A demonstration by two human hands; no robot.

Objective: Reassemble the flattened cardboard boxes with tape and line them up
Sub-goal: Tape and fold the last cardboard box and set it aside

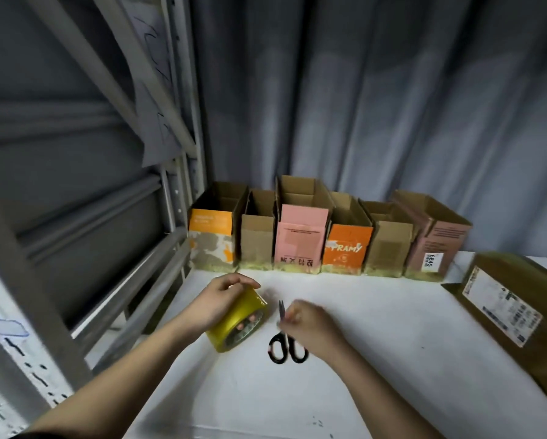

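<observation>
Shelving [171, 172] of grey metal fills the left third of the frame, its slanted braces running from upper left down to the left edge of the white table [376, 359]. Against the grey curtain [392, 90] at the table's far edge stands a row of six open-topped cardboard boxes, side by side and touching: from the left, an orange-and-white box [211, 239], a plain brown box [257, 240], a taller pink box [300, 239], an orange box printed "PRAMY" [346, 248], another plain brown box [388, 248], and a reddish-brown box with a white label [433, 248]. What can be seen of their insides shows only bare cardboard walls; the bottoms are hidden. Left of centre, the left hand [215, 304] wraps its curled fingers over a roll of yellowish tape [239, 321], which sits low over or on the table. Just right of it lie black-handled scissors [283, 337], blades pointing toward the boxes. The right hand [310, 327] is over them, fingers curled near the blades; motion blur hides whether it actually grips them, so I cannot tell. At the right edge of the frame a larger brown box [519, 312] lies on its side, shipping label facing up, well apart from the row. Open white tabletop spreads between the hands and this box, and across the lower centre.
</observation>
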